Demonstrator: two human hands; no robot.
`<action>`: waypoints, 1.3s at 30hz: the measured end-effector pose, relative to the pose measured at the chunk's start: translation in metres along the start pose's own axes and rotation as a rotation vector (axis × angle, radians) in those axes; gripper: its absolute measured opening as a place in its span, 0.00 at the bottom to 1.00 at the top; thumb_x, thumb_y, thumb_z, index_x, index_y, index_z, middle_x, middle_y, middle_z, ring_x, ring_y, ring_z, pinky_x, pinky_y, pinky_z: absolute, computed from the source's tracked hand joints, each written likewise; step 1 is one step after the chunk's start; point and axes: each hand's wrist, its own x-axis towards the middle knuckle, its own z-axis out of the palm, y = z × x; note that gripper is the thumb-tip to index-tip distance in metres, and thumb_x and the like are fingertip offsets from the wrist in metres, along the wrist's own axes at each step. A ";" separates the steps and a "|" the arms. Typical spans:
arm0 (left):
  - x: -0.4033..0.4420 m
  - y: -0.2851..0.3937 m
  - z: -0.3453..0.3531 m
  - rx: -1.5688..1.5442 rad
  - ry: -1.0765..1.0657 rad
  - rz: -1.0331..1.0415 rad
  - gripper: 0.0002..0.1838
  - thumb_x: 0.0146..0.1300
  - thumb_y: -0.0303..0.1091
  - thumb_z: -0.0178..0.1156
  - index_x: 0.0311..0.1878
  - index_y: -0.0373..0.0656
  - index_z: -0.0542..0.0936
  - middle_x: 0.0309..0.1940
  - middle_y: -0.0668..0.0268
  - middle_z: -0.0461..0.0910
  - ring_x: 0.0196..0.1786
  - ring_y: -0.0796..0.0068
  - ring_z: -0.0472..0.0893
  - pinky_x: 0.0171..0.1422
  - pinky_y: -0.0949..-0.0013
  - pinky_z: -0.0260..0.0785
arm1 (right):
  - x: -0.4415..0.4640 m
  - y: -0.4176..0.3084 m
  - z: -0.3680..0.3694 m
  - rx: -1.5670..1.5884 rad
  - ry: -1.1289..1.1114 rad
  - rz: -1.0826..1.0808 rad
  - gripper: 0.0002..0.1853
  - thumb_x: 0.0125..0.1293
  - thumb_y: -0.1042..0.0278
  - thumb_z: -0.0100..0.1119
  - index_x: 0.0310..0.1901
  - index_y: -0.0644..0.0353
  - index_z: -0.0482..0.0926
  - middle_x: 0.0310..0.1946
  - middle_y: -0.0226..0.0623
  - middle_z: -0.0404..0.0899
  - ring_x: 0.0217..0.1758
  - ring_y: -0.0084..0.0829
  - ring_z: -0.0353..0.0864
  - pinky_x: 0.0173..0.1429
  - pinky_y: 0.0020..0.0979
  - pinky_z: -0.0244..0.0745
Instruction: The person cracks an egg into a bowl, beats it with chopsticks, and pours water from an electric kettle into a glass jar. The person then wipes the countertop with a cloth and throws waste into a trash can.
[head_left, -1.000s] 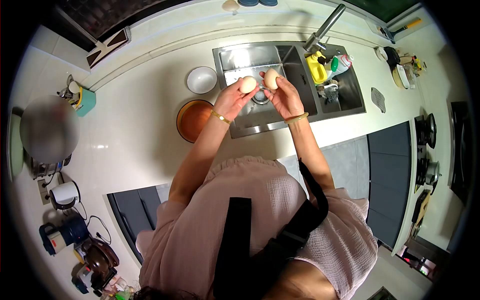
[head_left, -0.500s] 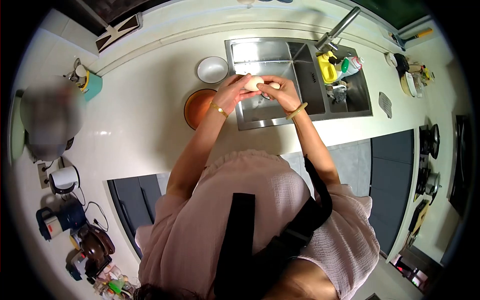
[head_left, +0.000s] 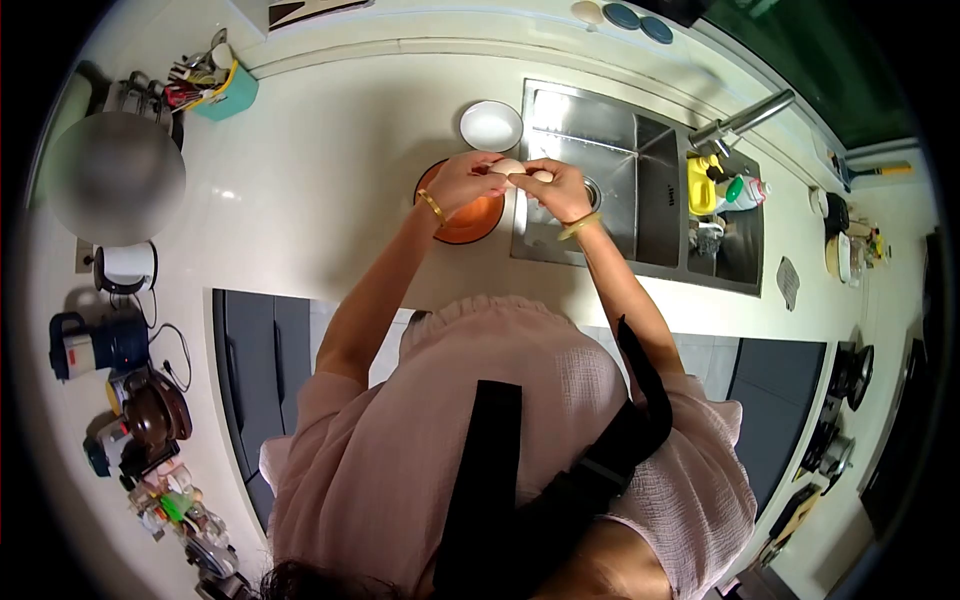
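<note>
Eggs [head_left: 507, 168] nearer the orange bowl [head_left: 474, 218], between the fingers [head_left: 546, 165]

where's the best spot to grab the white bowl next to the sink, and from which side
Probably the left part of its rim, coming from the left, thumb inside and fingers outside. The white bowl stands upright with its rim exposed, and counter stretches away on that side. The sink is close on its right; the orange bowl and left hand crowd the near side.
</note>
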 end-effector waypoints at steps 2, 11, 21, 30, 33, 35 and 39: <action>-0.001 -0.005 -0.008 0.043 0.014 0.008 0.21 0.51 0.27 0.54 0.50 0.30 0.67 0.38 0.59 0.73 0.39 0.77 0.75 0.44 0.78 0.70 | 0.002 -0.002 0.008 -0.001 -0.041 0.022 0.16 0.44 0.63 0.64 0.32 0.67 0.77 0.19 0.31 0.75 0.20 0.17 0.71 0.25 0.19 0.67; -0.004 -0.009 -0.020 0.133 0.091 -0.010 0.16 0.50 0.28 0.53 0.43 0.31 0.73 0.33 0.62 0.76 0.35 0.79 0.76 0.39 0.79 0.70 | 0.008 -0.002 0.023 0.018 -0.106 0.070 0.17 0.44 0.63 0.64 0.32 0.67 0.76 0.18 0.30 0.75 0.19 0.16 0.70 0.22 0.17 0.65; 0.003 -0.019 -0.020 0.089 0.076 -0.023 0.15 0.52 0.31 0.54 0.41 0.32 0.74 0.33 0.61 0.75 0.34 0.77 0.77 0.37 0.78 0.73 | 0.008 0.003 0.018 0.004 -0.106 0.077 0.18 0.44 0.61 0.64 0.32 0.67 0.77 0.20 0.32 0.76 0.20 0.16 0.72 0.22 0.17 0.65; 0.005 -0.022 -0.020 0.188 0.065 -0.029 0.14 0.54 0.32 0.52 0.42 0.32 0.73 0.33 0.62 0.75 0.35 0.79 0.76 0.39 0.77 0.72 | 0.009 0.004 0.020 -0.042 -0.109 0.066 0.18 0.44 0.60 0.64 0.31 0.67 0.77 0.18 0.32 0.75 0.19 0.17 0.71 0.24 0.18 0.65; 0.004 -0.018 -0.022 0.164 0.073 -0.039 0.14 0.54 0.32 0.52 0.41 0.32 0.73 0.32 0.62 0.75 0.34 0.79 0.76 0.38 0.78 0.72 | 0.013 0.004 0.021 -0.050 -0.116 0.076 0.18 0.43 0.59 0.64 0.31 0.67 0.77 0.18 0.31 0.75 0.18 0.17 0.71 0.23 0.18 0.65; 0.003 -0.014 -0.022 0.161 0.086 -0.048 0.14 0.54 0.32 0.52 0.41 0.32 0.73 0.32 0.62 0.75 0.33 0.79 0.76 0.37 0.78 0.72 | 0.016 0.004 0.021 -0.070 -0.132 0.105 0.19 0.43 0.58 0.64 0.32 0.66 0.77 0.18 0.31 0.75 0.18 0.17 0.70 0.23 0.19 0.65; 0.002 -0.018 -0.024 0.164 0.074 -0.036 0.15 0.53 0.32 0.53 0.42 0.32 0.73 0.31 0.62 0.76 0.31 0.79 0.77 0.37 0.79 0.72 | 0.015 0.003 0.024 -0.081 -0.143 0.075 0.21 0.42 0.57 0.64 0.33 0.66 0.77 0.20 0.32 0.76 0.20 0.18 0.72 0.25 0.20 0.67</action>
